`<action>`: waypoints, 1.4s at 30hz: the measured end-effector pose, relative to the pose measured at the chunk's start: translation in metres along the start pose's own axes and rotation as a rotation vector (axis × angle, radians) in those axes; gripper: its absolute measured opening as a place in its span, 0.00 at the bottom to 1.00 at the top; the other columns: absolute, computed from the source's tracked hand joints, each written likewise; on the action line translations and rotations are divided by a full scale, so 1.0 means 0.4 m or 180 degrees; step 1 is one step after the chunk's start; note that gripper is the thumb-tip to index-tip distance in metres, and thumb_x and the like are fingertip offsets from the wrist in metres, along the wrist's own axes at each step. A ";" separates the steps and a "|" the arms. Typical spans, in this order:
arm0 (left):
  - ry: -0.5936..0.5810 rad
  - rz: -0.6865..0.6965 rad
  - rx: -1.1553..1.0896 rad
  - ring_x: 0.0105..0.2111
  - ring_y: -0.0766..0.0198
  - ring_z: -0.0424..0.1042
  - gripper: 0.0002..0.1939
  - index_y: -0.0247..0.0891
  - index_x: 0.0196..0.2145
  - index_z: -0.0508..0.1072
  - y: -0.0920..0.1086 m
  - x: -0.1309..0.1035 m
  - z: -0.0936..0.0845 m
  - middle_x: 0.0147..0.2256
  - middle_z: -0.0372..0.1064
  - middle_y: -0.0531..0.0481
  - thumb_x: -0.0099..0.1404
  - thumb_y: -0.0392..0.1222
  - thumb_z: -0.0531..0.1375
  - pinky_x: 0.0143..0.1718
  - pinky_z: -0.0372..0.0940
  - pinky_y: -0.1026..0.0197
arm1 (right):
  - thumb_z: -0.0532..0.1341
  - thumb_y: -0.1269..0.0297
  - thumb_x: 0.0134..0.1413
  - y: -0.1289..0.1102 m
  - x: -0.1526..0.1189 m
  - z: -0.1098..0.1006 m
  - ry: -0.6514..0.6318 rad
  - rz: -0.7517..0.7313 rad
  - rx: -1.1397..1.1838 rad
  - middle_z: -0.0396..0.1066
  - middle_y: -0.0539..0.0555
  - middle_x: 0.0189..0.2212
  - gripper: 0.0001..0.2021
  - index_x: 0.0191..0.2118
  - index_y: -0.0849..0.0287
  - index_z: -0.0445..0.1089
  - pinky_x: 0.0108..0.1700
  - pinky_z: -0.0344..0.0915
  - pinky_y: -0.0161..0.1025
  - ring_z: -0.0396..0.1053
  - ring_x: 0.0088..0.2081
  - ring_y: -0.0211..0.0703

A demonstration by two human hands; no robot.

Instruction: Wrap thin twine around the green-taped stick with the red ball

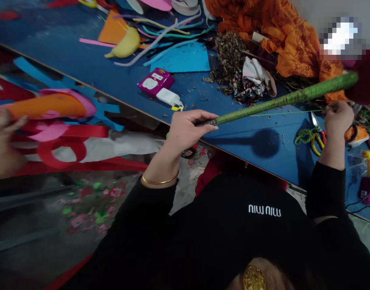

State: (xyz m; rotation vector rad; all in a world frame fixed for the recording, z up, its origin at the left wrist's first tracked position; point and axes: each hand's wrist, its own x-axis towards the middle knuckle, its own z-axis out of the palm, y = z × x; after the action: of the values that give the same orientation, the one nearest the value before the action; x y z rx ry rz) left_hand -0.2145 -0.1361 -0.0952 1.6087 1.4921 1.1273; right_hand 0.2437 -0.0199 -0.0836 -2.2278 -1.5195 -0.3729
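Note:
A long stick wrapped in green thread [281, 99] slants up to the right above the table. My left hand [188, 129] pinches its thin, dark lower end between thumb and fingers. Its thick far end lies beside a dark red rounded thing [366, 74], cut by the picture's edge. From near my left hand a thin green thread [281, 114] runs taut below the stick to my right hand [338, 117], whose fingers are closed on it. Near that hand lie scissors [318, 141] with yellow and red handles and a loose tangle of green thread [304, 136].
Another person's hand [5, 139] at left holds an orange and pink paper piece [48, 106] with streamers. On the blue table [82, 68] lie a banana-shaped thing [126, 43], a purple-and-white device [156, 82], dried plant bits [229, 52] and orange cloth [294, 40].

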 end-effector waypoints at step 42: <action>-0.0636 -0.0392 0.1111 0.49 0.51 0.82 0.12 0.44 0.47 0.85 0.033 0.001 0.285 0.47 0.85 0.47 0.66 0.37 0.68 0.49 0.72 0.54 | 0.65 0.40 0.61 -0.357 -0.540 -0.031 -0.1840 0.0834 0.5012 0.55 0.46 0.20 0.28 0.22 0.56 0.59 0.28 0.51 0.37 0.51 0.23 0.33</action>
State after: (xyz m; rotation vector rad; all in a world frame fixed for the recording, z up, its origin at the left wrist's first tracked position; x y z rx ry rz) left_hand -0.1055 -0.1278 -0.1299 1.7707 1.6926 0.6413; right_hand 0.0318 -0.1572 -0.1417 -1.1302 -0.9727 1.2205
